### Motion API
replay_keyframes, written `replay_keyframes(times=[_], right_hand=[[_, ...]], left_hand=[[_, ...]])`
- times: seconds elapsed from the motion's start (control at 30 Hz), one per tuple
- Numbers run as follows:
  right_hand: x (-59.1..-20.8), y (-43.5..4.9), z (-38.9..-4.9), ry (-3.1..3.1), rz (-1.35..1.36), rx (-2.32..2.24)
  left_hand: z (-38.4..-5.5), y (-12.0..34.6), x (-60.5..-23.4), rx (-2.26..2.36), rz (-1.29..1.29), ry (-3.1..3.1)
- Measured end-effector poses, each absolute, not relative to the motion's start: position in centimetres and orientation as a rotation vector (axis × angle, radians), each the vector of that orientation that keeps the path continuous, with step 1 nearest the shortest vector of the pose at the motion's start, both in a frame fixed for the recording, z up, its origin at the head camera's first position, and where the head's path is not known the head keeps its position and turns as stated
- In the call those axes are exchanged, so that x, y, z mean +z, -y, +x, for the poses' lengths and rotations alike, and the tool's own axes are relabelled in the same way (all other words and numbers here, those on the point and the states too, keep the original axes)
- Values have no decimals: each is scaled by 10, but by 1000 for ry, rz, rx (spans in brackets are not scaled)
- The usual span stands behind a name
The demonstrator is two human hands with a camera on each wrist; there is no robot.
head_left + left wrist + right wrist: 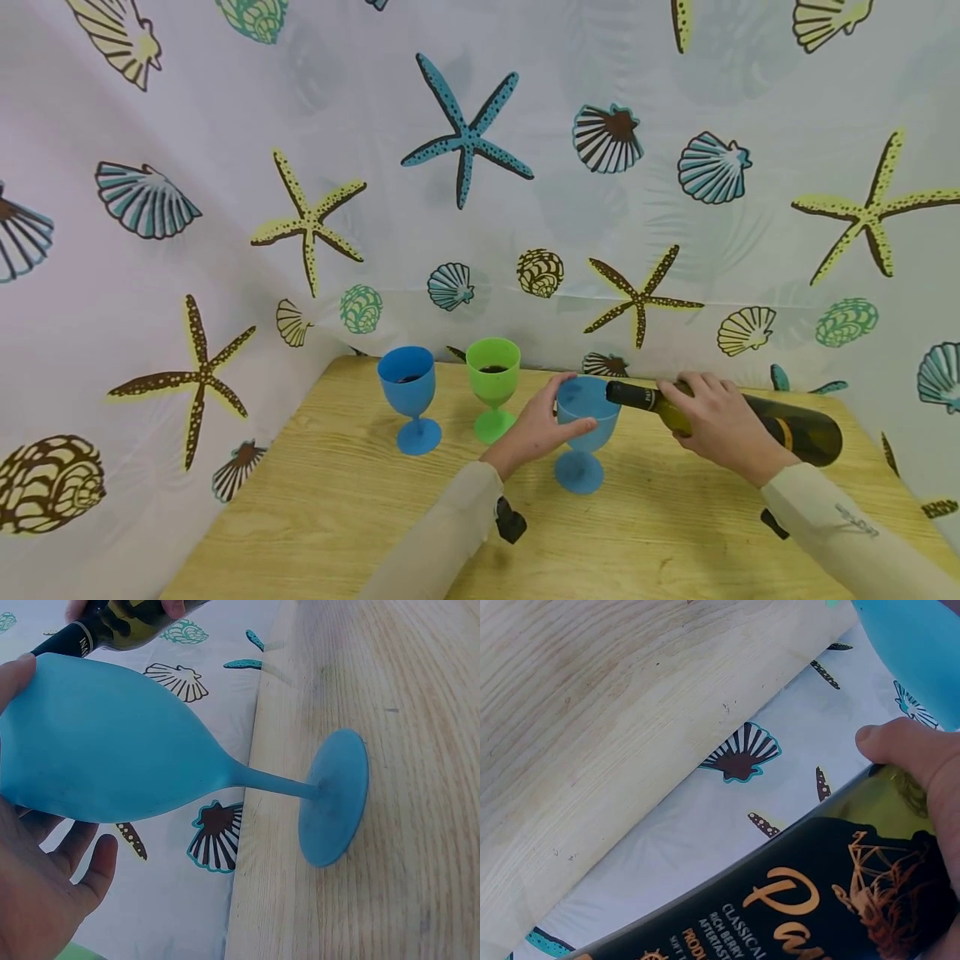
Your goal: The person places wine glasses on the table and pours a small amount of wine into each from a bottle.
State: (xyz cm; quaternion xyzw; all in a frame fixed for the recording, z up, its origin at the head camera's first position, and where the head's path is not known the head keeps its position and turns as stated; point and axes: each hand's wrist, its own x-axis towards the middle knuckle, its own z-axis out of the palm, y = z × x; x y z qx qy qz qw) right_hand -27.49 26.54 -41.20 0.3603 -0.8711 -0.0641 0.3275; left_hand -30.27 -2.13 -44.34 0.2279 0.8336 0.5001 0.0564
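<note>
A light blue plastic goblet (600,429) stands on the table, and my left hand (534,429) holds its bowl from the left, thumb on the near side. Over its rim, my right hand (716,425) grips a dark wine bottle (813,435) lying nearly level, neck pointing left. The bottle's mouth meets the rim; whether liquid is flowing cannot be made out. In the left wrist view the goblet (112,746) has its foot on the wood. Gold lettering shows on the bottle's dark label (795,900) in the right wrist view.
To the left stand a darker blue goblet (408,387) and a green goblet (492,383), both with dark liquid inside. The wooden table (322,500) ends against a white curtain (510,233) printed with shells and starfish.
</note>
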Motion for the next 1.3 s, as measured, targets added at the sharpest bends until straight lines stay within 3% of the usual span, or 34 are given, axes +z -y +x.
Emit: replay_keyframes(times=[1.3], right_hand=[[-389, -265, -279, 2254, 978, -339]], left_hand=[[-304, 21, -446, 1560, 677, -2506]])
